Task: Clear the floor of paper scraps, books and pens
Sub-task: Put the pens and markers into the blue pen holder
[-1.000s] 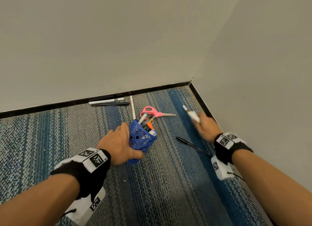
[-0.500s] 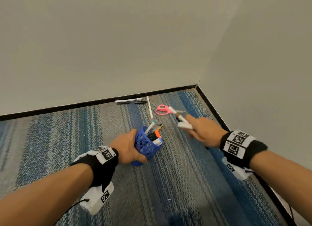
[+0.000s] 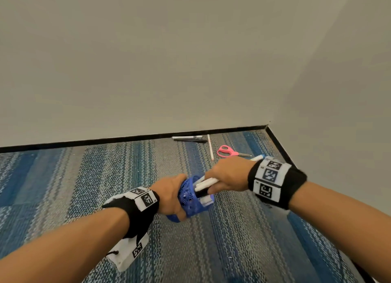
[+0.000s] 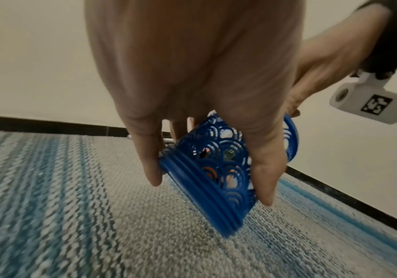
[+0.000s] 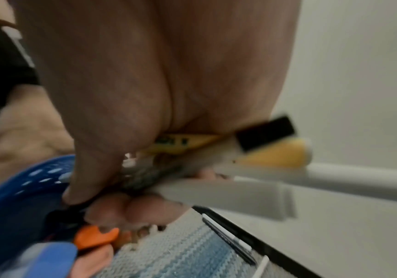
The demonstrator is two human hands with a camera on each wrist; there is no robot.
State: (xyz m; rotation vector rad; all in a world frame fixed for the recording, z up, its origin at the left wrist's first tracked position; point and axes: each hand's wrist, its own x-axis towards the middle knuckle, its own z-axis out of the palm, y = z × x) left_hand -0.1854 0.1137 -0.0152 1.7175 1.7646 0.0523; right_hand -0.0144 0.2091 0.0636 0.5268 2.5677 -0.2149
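My left hand grips a blue lattice pen holder, tilted above the carpet; the left wrist view shows my fingers wrapped around the pen holder. My right hand holds a bunch of pens at the holder's mouth, their tips inside it. In the right wrist view the pens lie across my curled fingers, beside the holder's rim. More pens and a thin white pencil lie by the far wall.
Pink scissors lie on the blue-and-grey striped carpet near the room corner. Black baseboard runs along both walls, which meet at the far right. A marker pokes out behind my right wrist.
My right hand has carried the pens from the right wall over to the holder and pushed them into its mouth. The left hand has tilted the holder toward them.
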